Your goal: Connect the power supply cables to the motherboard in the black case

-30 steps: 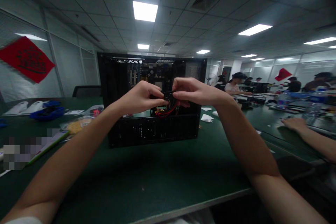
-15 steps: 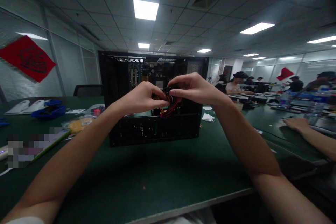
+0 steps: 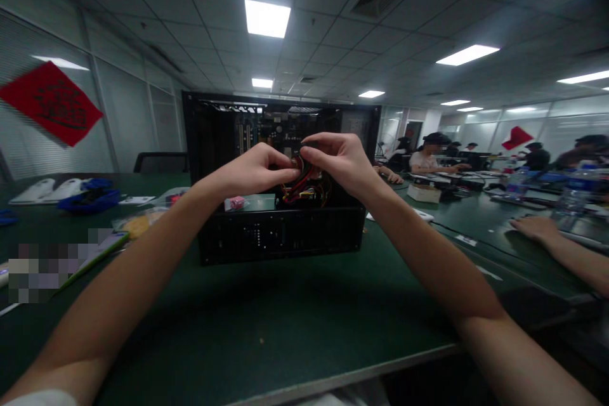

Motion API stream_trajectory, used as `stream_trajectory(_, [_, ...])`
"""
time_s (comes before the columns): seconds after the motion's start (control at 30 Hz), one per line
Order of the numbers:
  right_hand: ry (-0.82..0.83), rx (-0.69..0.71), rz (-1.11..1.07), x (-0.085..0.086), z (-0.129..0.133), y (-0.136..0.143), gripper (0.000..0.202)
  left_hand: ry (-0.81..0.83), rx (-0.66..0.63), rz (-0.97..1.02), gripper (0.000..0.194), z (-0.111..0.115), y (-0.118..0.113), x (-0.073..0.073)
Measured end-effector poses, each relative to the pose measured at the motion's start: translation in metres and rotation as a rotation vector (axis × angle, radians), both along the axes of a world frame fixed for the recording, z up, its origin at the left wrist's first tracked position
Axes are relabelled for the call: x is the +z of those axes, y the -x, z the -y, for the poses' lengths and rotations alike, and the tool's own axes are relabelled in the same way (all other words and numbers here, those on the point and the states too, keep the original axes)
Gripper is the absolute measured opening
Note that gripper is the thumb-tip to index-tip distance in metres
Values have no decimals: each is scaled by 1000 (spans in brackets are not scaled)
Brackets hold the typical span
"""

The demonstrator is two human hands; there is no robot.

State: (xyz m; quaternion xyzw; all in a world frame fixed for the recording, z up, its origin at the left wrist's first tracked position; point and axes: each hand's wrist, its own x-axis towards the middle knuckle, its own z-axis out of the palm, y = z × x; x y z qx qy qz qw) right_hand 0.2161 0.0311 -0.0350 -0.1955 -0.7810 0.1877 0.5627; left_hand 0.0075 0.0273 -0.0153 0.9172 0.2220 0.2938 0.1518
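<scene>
Between your left hand [image 3: 259, 171] and right hand [image 3: 340, 158] runs the cable bundle [image 3: 304, 179] — thumbs and fingers of both nearly closed, pinching it — before the open black computer case [image 3: 280, 231] on the green table [image 3: 285, 317].

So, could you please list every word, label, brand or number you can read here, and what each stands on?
No text can be read.
Red diamond sign: dark characters, too blurred.
Computer case: pale markings, too small.
Plastic bottles: any labels too blurred.
</scene>
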Motion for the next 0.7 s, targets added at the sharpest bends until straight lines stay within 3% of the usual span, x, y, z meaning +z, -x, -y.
stream_trajectory(0.1, [19,7,-20,1,-2,0,47,72,-31,54,30,-8,4,1])
stream_trajectory(0.37, [130,81,7,4,-6,-6,47,20,10,32,31,-5,18,15])
stream_trajectory(0.7, [123,66,36,4,-4,-10,47,-12,68,15,31,5,13,12])
